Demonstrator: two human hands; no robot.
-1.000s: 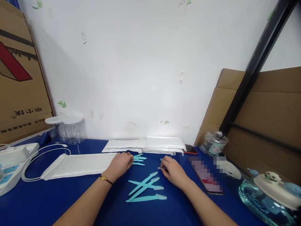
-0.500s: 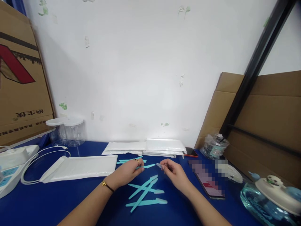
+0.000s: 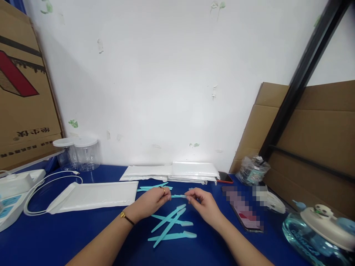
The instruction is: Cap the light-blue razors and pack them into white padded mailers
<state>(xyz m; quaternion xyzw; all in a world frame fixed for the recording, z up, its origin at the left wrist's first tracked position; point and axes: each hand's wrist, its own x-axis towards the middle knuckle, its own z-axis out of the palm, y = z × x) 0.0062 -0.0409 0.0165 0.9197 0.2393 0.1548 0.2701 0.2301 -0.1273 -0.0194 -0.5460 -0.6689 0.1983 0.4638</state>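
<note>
My left hand (image 3: 152, 201) is closed around the handle of a teal eyebrow razor (image 3: 176, 196), held level just above the table. At the razor's blade end my right hand (image 3: 204, 204) pinches a small clear cap, mostly hidden by the fingers; the cap meets the blade end. Below the hands, several teal eyebrow razors (image 3: 172, 236) lie crossed over one another, some with pale clear covers on their tips. A few more eyebrow razors (image 3: 155, 187) rest behind my left hand.
White padded mailers (image 3: 194, 170) are stacked along the wall, and another white mailer (image 3: 105, 197) lies on the left. Clear jars (image 3: 87, 155), a white cable (image 3: 27, 203) and a power strip (image 3: 13, 207) are further left. A phone (image 3: 244, 210) and a teal water bottle (image 3: 310, 236) are on the right.
My hands have come closer together. The clear cap in my right hand, apart from the razor before, now meets the razor's blade end.
</note>
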